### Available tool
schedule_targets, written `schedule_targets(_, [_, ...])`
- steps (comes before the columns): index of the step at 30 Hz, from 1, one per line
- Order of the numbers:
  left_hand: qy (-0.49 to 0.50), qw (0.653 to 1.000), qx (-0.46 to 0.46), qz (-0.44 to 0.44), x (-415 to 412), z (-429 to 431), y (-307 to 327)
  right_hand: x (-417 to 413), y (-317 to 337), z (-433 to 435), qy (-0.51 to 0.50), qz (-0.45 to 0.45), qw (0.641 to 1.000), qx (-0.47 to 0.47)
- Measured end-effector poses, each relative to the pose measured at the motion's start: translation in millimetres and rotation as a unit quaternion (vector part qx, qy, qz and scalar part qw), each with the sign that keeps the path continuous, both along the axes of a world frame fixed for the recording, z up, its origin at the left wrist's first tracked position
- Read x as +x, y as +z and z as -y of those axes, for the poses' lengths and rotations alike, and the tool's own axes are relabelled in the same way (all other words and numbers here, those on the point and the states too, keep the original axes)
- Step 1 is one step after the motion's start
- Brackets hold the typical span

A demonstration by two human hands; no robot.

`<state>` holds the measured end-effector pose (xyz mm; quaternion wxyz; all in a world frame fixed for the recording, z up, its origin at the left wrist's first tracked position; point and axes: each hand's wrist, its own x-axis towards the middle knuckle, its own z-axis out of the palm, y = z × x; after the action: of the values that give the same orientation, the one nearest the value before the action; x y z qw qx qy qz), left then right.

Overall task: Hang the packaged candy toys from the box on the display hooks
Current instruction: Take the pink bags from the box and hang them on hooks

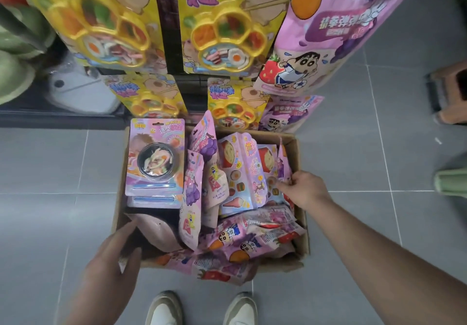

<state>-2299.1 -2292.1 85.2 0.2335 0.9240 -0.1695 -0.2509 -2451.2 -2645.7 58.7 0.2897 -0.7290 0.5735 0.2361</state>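
While my left hand lies flat on the cardboard box's near rim, my right hand, the nearer one, pinches the upright pink pouch just ahead of its fingers.

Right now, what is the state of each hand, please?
Left hand: open, fingers resting on the box near its left corner.
Right hand: closed, pinching a pink packet in the box.

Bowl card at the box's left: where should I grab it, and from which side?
Pinch the flat top edge of the bowl card beside its hang hole, coming from above. Its top pokes past the box rim, and the bulging blister leaves only the margins flat.
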Motion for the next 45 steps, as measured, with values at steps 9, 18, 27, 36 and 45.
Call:
schedule_targets(9, [-0.036,0.994,-0.096,-0.05,-22.7,42.3,36.9,-16.9,23.2,-5.5,-0.04,0.031,0.993,-0.107])
schedule_targets(18, [-0.083,0.969,-0.101,-0.211,-26.5,120.8,108.8,-14.6,124.3,-40.8,0.04,0.184,0.953,-0.237])
schedule_targets(27, [0.1,0.854,-0.252,-0.444,-23.3,151.7,121.7,14.6,147.1,-123.6,0.1,0.399,0.9,-0.142])
schedule_targets(36, [0.159,0.834,-0.259,-0.461,-3.7,105.7,116.6,12.6,146.6,-158.9,0.043,0.408,0.898,0.159])
schedule_targets(45, [0.187,0.83,-0.267,-0.452,8.8,67.8,102.8,47.3,140.0,-168.3,-0.047,0.363,0.885,0.287])
